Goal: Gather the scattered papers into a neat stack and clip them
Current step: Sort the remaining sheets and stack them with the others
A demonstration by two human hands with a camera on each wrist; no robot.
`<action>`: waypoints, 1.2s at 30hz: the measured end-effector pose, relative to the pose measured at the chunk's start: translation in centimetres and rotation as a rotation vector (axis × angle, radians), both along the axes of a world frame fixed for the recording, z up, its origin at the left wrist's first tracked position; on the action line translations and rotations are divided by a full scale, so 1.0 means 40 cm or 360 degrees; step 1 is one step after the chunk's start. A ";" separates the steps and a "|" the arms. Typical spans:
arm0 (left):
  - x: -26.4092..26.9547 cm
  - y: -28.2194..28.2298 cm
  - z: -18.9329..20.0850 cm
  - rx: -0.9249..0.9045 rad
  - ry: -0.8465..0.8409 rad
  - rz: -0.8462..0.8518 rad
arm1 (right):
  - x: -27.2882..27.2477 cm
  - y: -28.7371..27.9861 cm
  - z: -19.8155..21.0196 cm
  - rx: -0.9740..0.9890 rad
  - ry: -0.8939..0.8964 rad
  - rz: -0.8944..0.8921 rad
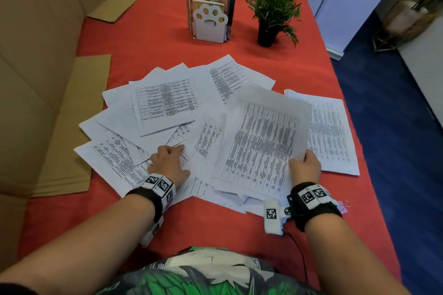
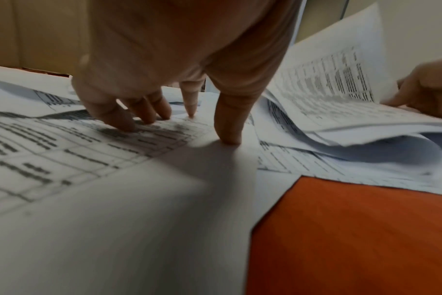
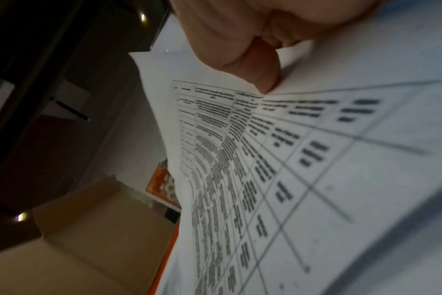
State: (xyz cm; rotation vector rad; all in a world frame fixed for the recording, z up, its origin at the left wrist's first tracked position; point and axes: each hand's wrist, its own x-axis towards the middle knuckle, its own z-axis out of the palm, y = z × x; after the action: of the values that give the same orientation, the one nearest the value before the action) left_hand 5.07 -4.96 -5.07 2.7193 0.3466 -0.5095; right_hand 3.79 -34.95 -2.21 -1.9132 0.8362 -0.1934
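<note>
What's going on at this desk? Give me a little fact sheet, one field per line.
Surface: table with a red cloth
Papers: printed sheets fanned out loose, not yet stacked
Left hand: fingertips pressing on sheets that lie flat
Right hand: grips a lifted bundle of sheets at its near right corner
Clip: something small and pink beside the right wrist, too hidden to identify
Background: potted plant, books in a paw-shaped bookend

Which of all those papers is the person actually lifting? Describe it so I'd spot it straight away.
On the red tablecloth, look right of the fanned sheets. The right hand pinches the raised bundle by its near corner. Unlike its flat neighbours, it curves up off the table.
</note>
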 end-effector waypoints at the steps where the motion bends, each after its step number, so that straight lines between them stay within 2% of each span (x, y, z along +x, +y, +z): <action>1: 0.002 0.002 -0.006 -0.0037 0.0005 -0.0037 | 0.007 -0.012 0.006 0.0075 -0.0048 -0.0014; 3: 0.004 0.007 -0.016 -0.0316 -0.0091 -0.0062 | 0.020 -0.024 0.017 0.0218 -0.0105 0.0031; 5: 0.001 0.007 -0.002 -0.0826 -0.0212 0.0102 | 0.026 -0.013 0.025 0.0335 -0.0090 0.0149; 7: -0.013 0.000 0.026 -0.1365 -0.0155 0.0360 | 0.032 0.016 0.014 0.0442 -0.0045 0.0294; 9: -0.019 -0.004 0.043 -0.1582 -0.0043 0.0431 | 0.033 0.060 -0.009 0.0534 0.0045 0.0443; 11: -0.025 0.001 0.046 -0.1517 -0.0020 0.0439 | 0.029 0.107 -0.039 0.0616 0.0114 0.0601; 13: -0.028 0.019 0.029 -0.1300 -0.0080 0.0497 | 0.029 0.139 -0.062 0.0453 0.0165 0.0722; 16: -0.045 0.043 0.019 -0.1131 -0.0131 0.0580 | 0.038 0.138 -0.083 -0.0049 0.0263 0.0548; 17: -0.049 0.053 0.013 -0.1129 -0.0129 0.0616 | 0.038 0.137 -0.085 -0.0115 0.0284 0.0452; 19: -0.057 0.066 0.002 -0.1154 -0.0129 0.0688 | 0.036 0.147 -0.082 -0.0054 0.0344 0.0412; 21: -0.061 0.069 -0.008 -0.1155 -0.0147 0.0702 | 0.035 0.173 -0.080 0.0041 0.0437 0.0501; 25: -0.052 0.075 0.002 -0.1030 -0.0343 0.0775 | 0.040 0.177 -0.062 -0.0218 0.0485 0.0643; 29: -0.038 0.119 0.030 -0.0911 -0.0548 0.0865 | 0.043 0.109 -0.015 -0.0381 0.0326 0.0463; 33: -0.024 0.164 0.037 -0.0936 -0.0364 0.0866 | 0.071 0.052 0.004 -0.0392 0.0233 0.0427; 36: -0.020 0.148 0.018 -0.1213 -0.0130 0.0863 | 0.081 0.061 -0.001 -0.0228 0.0284 0.0561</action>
State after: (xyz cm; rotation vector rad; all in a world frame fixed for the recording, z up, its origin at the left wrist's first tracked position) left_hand 4.26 0.97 -4.35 1.8064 0.6761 -0.2867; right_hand 7.02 -32.53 -2.25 -2.2014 0.5984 0.1366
